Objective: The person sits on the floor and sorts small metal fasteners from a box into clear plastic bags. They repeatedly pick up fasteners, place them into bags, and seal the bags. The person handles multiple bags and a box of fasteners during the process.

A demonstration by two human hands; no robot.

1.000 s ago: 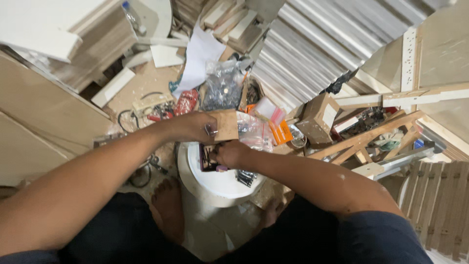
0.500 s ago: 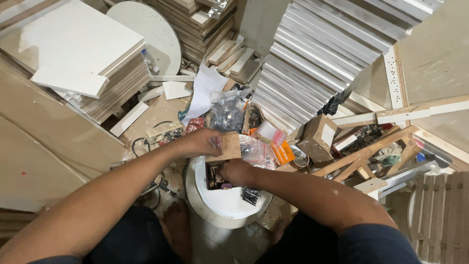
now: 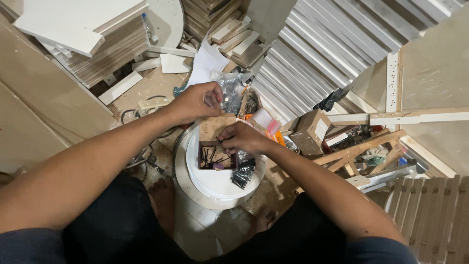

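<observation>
The light is soft and a bit warm, and it comes from above. The round white board point(image 3: 215, 183) looks bright. It is dark under the legs and between the stacked panels point(image 3: 317, 58). The middle looks sharp. Near the edges, straight boards bend and the arms look stretched.

Both of your forearms enter from the lower corners of the view and converge toward its centre. Your left hand point(image 3: 196, 101) is raised at the end of a nearly straight arm, fingers curled inward with fingertips pinched together, knuckles facing up. Your right hand point(image 3: 240, 137) sits lower and just beside it, wrist bent, palm down, fingers bunched and pointing to your left. Your bare feet show below, between your knees.
</observation>
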